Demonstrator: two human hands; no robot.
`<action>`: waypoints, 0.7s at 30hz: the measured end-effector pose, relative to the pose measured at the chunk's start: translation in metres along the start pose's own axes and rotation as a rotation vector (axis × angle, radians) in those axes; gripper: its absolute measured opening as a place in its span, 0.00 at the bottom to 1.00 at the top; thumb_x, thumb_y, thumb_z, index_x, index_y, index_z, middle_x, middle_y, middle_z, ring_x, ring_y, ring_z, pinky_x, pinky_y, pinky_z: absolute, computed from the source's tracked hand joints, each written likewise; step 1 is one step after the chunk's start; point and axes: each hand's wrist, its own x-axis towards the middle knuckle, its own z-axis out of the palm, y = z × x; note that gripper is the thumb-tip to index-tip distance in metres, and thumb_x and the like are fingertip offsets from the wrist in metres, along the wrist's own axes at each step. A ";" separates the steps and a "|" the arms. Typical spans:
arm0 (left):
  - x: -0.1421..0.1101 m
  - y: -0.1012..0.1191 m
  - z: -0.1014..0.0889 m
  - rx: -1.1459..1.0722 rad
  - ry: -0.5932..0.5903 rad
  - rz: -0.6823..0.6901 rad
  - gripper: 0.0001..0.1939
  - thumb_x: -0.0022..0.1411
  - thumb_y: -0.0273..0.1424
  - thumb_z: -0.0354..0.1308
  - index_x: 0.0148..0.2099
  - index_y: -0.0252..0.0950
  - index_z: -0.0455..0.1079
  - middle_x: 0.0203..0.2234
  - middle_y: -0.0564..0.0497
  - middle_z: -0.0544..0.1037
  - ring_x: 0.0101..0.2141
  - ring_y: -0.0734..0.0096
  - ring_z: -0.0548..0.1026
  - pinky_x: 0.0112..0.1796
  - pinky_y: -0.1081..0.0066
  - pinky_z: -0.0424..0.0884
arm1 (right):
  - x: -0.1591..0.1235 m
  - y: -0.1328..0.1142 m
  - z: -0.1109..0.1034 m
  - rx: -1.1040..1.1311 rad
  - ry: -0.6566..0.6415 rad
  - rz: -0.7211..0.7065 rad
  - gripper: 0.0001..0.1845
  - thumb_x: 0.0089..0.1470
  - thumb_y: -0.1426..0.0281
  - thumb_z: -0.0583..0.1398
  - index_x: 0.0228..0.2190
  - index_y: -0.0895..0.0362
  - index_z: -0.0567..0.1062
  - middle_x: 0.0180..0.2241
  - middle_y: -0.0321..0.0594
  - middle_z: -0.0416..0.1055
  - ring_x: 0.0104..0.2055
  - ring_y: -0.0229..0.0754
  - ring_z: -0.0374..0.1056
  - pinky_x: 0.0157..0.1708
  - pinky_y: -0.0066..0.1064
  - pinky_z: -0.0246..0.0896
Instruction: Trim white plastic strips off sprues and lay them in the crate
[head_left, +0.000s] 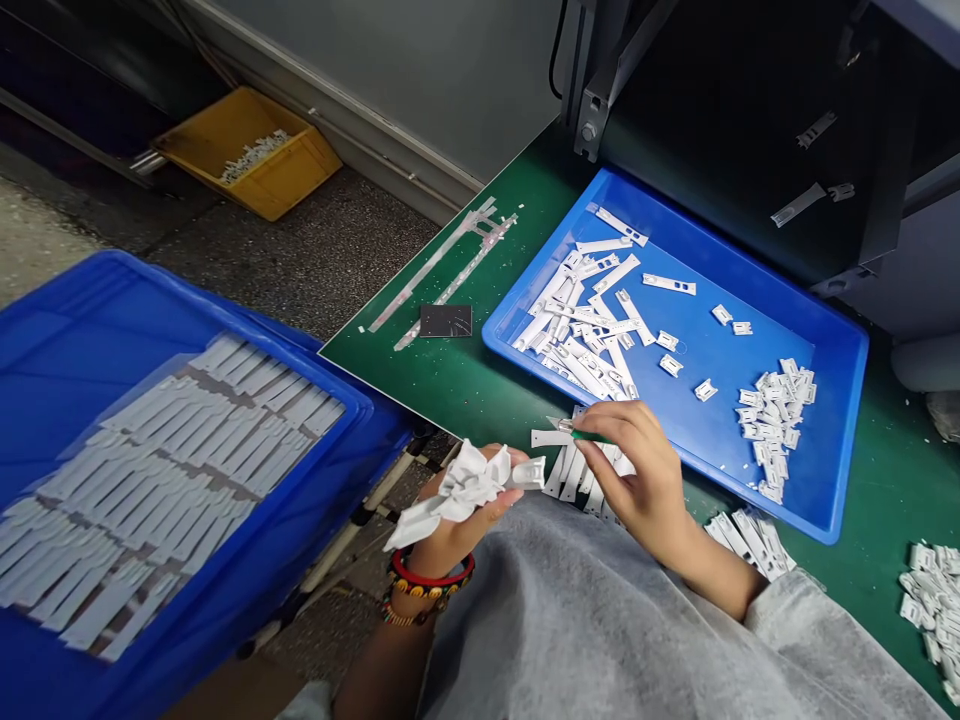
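My left hand (448, 548) is closed around a bunch of small white plastic parts (474, 480). One of them juts out between thumb and fingers, towards my right hand. Pinched in my right hand (646, 485) is a craft knife (591, 436) with a green handle; its pointed blade faces left. The blade lies above a row of flat white plastic strips (571, 472) at the table edge, partly hidden by my right hand. Whether blade and strips touch, I cannot tell.
A blue tray (750, 275) with loose white strips and small clips stands on the green table (442, 385). A dark rectangular block (446, 321) lies left of it. White pieces (930, 600) are heaped at right. Lower left, a blue bin (97, 285) holds rows of strips; a yellow bin (289, 185) stands behind.
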 end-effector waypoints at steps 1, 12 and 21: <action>0.000 0.000 0.000 0.014 0.006 -0.001 0.10 0.61 0.40 0.57 0.37 0.41 0.76 0.30 0.48 0.81 0.31 0.61 0.79 0.35 0.64 0.75 | 0.000 -0.002 -0.001 0.037 -0.033 0.015 0.11 0.63 0.76 0.54 0.46 0.53 0.70 0.41 0.43 0.74 0.43 0.43 0.70 0.43 0.38 0.66; 0.003 0.008 -0.003 0.139 -0.011 0.070 0.10 0.64 0.37 0.55 0.41 0.40 0.75 0.32 0.51 0.81 0.34 0.64 0.79 0.35 0.67 0.74 | 0.001 -0.009 0.004 0.018 -0.296 0.019 0.16 0.65 0.61 0.50 0.28 0.55 0.65 0.21 0.32 0.63 0.21 0.33 0.59 0.21 0.26 0.50; 0.002 0.015 0.002 0.125 0.085 0.041 0.07 0.58 0.30 0.59 0.39 0.41 0.76 0.33 0.50 0.83 0.33 0.62 0.80 0.34 0.64 0.77 | 0.003 -0.006 0.009 -0.222 -0.200 -0.158 0.21 0.67 0.64 0.47 0.22 0.55 0.63 0.17 0.31 0.59 0.19 0.32 0.52 0.21 0.27 0.42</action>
